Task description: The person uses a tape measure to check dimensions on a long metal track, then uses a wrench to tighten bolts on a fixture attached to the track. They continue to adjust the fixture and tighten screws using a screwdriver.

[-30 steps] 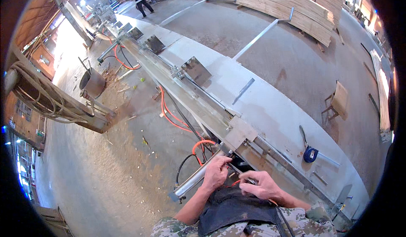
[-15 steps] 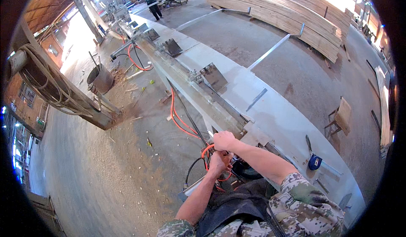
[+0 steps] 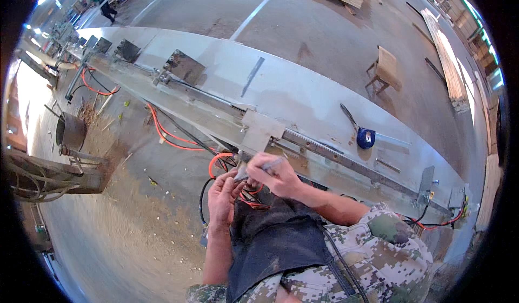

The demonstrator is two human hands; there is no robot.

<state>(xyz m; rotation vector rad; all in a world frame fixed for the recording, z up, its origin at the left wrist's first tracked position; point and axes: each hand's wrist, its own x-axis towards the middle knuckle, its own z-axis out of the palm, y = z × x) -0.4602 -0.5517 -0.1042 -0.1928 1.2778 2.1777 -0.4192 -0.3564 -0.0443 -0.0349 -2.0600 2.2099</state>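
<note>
Close together in front of my apron, my left hand (image 3: 221, 196) and my right hand (image 3: 277, 177) meet at the near edge of a long metal machine bed (image 3: 324, 168). My left fingers pinch a small grey piece (image 3: 240, 173), whose kind is too small to tell. Closed around a slim grey tool (image 3: 272, 164), my right hand rests almost against the left fingertips; most of the tool is hidden in the fist. An orange hose (image 3: 212, 165) loops just beyond my left fingers, with black and orange lines hanging below.
On the pale table top (image 3: 303, 94) lie a blue tape measure (image 3: 366, 138), a dark-handled tool (image 3: 348, 116) and a metal bar (image 3: 387, 165). A wooden stool (image 3: 385, 67) stands beyond. At left are a bucket (image 3: 71, 131) and a post (image 3: 59, 176). Another person (image 3: 101, 2) is far off.
My view has swung to the right. My hands have drawn slightly apart, and the grey piece and grey tool in them now show more clearly.
</note>
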